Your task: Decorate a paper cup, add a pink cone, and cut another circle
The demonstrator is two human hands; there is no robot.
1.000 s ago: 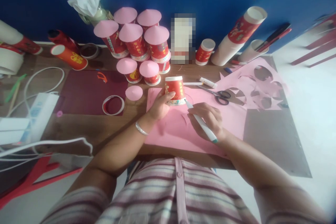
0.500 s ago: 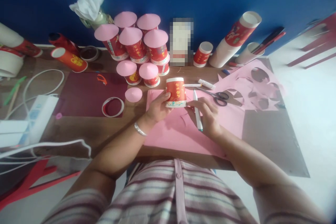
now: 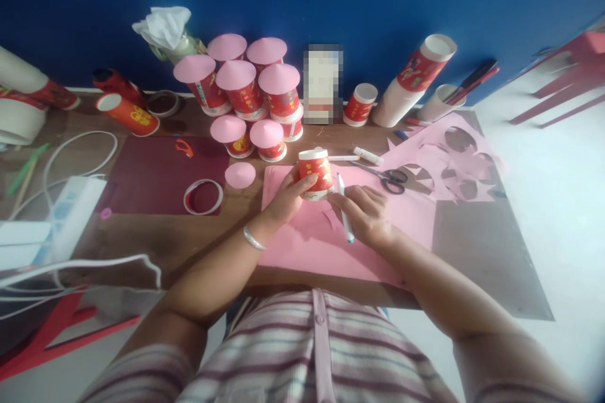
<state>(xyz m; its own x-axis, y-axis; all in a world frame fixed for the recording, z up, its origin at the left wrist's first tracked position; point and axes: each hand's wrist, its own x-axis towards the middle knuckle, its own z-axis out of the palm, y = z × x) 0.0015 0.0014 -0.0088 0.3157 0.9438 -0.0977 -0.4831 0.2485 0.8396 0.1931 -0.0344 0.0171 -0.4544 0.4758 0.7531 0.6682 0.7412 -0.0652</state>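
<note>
My left hand (image 3: 286, 200) grips a red paper cup (image 3: 315, 172) turned upside down, tilted and lifted a little off a pink paper sheet (image 3: 331, 245). My right hand (image 3: 363, 214) is closed round a white pen (image 3: 344, 214) with a teal end, its tip pointing up beside the cup's rim. A silver bangle sits on my left wrist. Both hands are over the pink sheet, close together.
Behind stand several red cups with pink cone lids (image 3: 246, 85). Scissors (image 3: 390, 177) and a glue stick (image 3: 368, 155) lie right of the cup, by cut-out pink paper (image 3: 449, 164). A tape ring (image 3: 203, 196), loose pink cone (image 3: 240, 174), power strip (image 3: 70, 211) and cables lie left.
The pen swung from lying back along my right hand to pointing up beside the cup. My left hand lifted and tilted the cup off the sheet.
</note>
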